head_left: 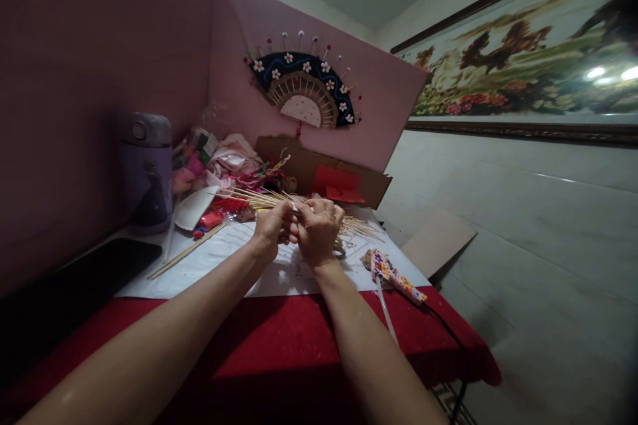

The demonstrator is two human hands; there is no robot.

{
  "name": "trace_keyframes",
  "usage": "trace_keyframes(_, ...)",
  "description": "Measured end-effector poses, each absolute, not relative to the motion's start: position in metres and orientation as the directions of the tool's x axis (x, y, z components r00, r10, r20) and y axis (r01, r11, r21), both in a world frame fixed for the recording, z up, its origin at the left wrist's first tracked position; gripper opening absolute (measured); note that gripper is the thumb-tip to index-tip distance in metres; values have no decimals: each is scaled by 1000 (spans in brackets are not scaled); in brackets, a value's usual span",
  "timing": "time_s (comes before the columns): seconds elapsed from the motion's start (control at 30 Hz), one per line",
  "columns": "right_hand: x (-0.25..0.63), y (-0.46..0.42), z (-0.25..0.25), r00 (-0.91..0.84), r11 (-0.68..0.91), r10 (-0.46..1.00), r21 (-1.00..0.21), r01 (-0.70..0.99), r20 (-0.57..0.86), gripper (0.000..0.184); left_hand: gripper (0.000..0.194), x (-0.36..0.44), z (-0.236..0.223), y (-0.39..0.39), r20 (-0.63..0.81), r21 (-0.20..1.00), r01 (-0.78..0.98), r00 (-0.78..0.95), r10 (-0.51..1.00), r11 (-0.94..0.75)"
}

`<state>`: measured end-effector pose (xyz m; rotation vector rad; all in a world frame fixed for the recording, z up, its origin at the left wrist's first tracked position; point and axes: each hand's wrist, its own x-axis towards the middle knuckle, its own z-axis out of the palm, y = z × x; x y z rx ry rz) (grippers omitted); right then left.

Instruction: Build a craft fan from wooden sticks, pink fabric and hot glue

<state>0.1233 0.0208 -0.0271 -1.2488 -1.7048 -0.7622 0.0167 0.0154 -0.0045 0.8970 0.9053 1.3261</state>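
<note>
My left hand [276, 224] and my right hand [320, 226] meet above the white sheet [209, 265], fingers closed and pinching. A small pale piece shows between the fingertips, too small and too covered to name. Thin wooden sticks [252, 196] reach out to the left just behind my hands, and more thin sticks [363, 229] spread out on the right. Whether any of these sticks are in my fingers I cannot tell. Partly hidden beside my right wrist is a round, brownish ring-shaped thing [339, 250].
A flower-patterned glue gun [396, 277] with a cord lies at right. To the left are a purple bottle [145, 172], a dark phone-like slab [117, 262], loose sticks [187, 251] and heaped craft materials [234, 159]. A decorated fan [304, 89] hangs on the pink panel behind.
</note>
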Motion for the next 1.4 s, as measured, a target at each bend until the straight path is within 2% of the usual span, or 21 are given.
trace_keyframes(1.4, 122, 21, -27, -115, 309, 404, -17, 951, 908, 14, 21, 18, -4, 15, -32, 913, -407, 32, 999, 42)
